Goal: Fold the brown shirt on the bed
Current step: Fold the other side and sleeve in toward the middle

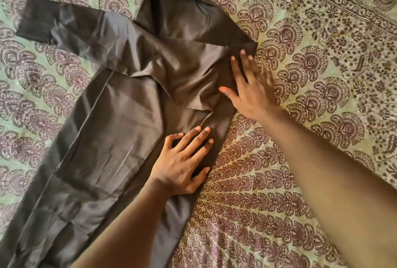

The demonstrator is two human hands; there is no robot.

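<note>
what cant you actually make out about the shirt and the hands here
Head view, the only one:
- Brown shirt: its lower end runs off the bottom left edge of the picture, so the hem is unseen.
- Cloth under the left hand and right hand: covered by the palms.
- Folded flap: it hides the layers beneath.
- Bedsheet: top right corner is blurred.

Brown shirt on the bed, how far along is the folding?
Early. The brown shirt lies spread out, one side folded inward. Both the left hand and right hand press that fold flat. The far sleeve still lies outstretched, and the long body is unfolded.
</note>
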